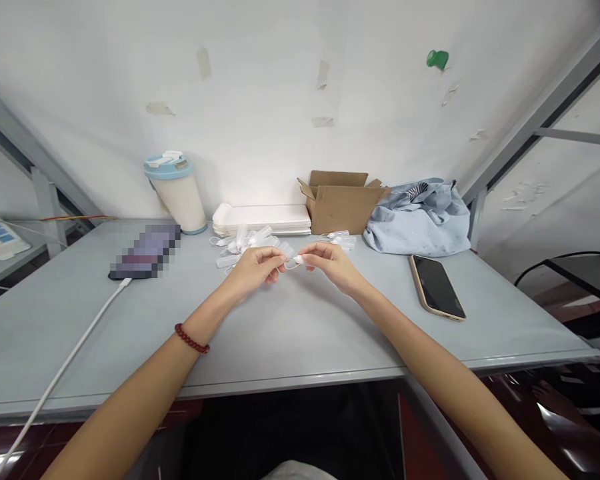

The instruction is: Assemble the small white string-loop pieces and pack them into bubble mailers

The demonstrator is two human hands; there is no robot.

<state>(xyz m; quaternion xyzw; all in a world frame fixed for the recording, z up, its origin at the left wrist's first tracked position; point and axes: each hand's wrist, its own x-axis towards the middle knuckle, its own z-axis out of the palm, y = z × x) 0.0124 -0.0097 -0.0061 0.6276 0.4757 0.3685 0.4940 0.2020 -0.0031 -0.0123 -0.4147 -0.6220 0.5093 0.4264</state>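
Grey tabletop (300, 340) runs wall to wall, and both bare forearms reach across its near edge, the left one wearing a red bead bracelet (191, 340). Out past mid-table the left hand (254, 268) and right hand (330, 261) meet fingertip to fingertip. Each has thumb and first fingers pinched nearly shut on one end of a small white clip piece (295, 261), held just above the surface, the other fingers curled loosely under.

This looks like the fitting step: two tiny parts being pressed or threaded together. Finishing it would call for lining up the ends finely and a light, steady squeeze, since the piece is small and partly hidden by the fingers.

Just behind the left hand lies a heap of clear plastic pieces (245, 243), with a few more (341, 238) behind the right hand. A phone (437, 287) rests to the right; another phone (145, 260) on a white cable (70, 360) sits to the left. Against the wall stand a blue-lidded cup (176, 192), stacked white trays (263, 219), a cardboard box (343, 200) and a bundled blue cloth (420, 217)
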